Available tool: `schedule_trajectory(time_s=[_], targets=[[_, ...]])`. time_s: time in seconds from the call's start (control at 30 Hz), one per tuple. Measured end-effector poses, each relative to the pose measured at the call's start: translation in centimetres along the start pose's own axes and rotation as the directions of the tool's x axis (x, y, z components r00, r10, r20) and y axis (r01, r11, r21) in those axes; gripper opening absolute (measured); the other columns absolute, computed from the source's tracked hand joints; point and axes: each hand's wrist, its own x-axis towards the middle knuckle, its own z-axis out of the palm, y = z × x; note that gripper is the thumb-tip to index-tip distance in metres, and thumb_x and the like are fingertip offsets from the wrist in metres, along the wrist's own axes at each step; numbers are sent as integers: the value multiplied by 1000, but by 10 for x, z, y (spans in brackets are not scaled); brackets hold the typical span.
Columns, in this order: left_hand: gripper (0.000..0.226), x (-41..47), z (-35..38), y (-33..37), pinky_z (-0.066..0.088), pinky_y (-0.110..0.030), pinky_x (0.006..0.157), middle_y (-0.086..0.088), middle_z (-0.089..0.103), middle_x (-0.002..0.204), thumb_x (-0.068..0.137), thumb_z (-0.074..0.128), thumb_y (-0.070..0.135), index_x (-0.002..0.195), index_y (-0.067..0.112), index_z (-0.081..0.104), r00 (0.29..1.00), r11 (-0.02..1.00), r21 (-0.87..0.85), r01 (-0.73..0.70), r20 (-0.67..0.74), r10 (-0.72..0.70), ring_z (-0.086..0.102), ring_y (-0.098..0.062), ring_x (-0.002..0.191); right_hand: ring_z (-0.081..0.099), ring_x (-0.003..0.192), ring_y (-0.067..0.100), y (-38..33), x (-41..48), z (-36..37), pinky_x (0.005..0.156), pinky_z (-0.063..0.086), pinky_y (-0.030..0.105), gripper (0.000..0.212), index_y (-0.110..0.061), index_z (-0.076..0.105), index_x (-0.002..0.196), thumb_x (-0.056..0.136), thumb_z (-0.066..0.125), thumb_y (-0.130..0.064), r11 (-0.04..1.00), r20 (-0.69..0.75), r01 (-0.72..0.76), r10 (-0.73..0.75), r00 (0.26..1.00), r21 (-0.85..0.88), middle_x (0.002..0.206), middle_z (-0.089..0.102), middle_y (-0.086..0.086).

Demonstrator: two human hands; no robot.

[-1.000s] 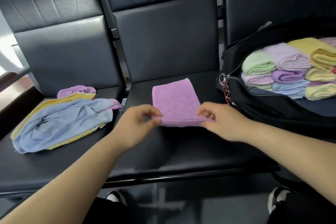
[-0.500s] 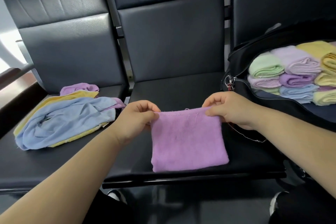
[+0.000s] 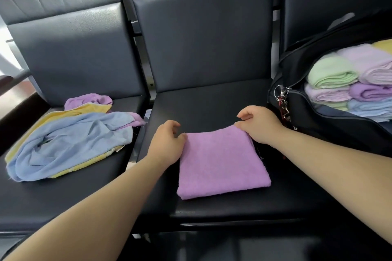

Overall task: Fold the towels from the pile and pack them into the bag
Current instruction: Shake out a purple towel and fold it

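Note:
A folded purple towel [image 3: 220, 163] lies flat on the middle black seat [image 3: 212, 101]. My left hand [image 3: 167, 142] pinches its far left corner. At the far right corner, my right hand [image 3: 257, 125] pinches the edge with thumb and fingers. On the left seat lies the pile of unfolded towels [image 3: 70, 140]: a blue one on top, with yellow and purple ones under it. An open black bag [image 3: 318, 121] stands on the right seat, with several folded towels [image 3: 350, 82] stacked inside.
Three black padded seats stand in a row with tall backrests [image 3: 203, 38]. A key ring with a red strap [image 3: 282, 99] hangs at the bag's left end, close to my right hand. The seat's front edge [image 3: 233, 220] lies just beyond the towel's near side.
Both hands drew the purple towel toward me by one edge, and it now lies flat near the seat's front. The view has tilted down and shifted left.

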Motion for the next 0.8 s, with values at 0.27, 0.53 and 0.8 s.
schedule_trajectory(time_s=[0.27, 0.53, 0.8], targets=[[30, -71, -16, 18, 38, -5, 86, 24, 60, 113, 92, 66, 25, 121, 33, 64, 923, 934, 23, -358, 160, 350, 56, 3, 100, 56, 85, 3, -24, -51, -18, 79, 45, 26, 20, -26, 71, 100, 85, 68, -13, 913, 79, 354, -345, 935, -203, 96, 58, -14], [63, -101, -20, 3, 30, -12, 109, 24, 44, 150, 95, 60, 53, 152, 36, 39, 792, 861, 106, -497, 461, 400, 41, 4, 135, 43, 133, 2, -2, -111, -17, 115, 32, 22, 74, -37, 50, 146, 81, 51, -73, 725, 536, 570, -326, 779, -387, 142, 53, -22], [85, -105, -22, 3, 31, -12, 107, 24, 45, 151, 82, 76, 48, 155, 44, 31, 809, 888, 99, -448, 467, 356, 42, 1, 136, 51, 133, 11, 0, -111, -11, 109, 36, 23, 51, -47, 44, 150, 100, 57, -41, 741, 430, 509, -324, 843, -438, 148, 53, -22]])
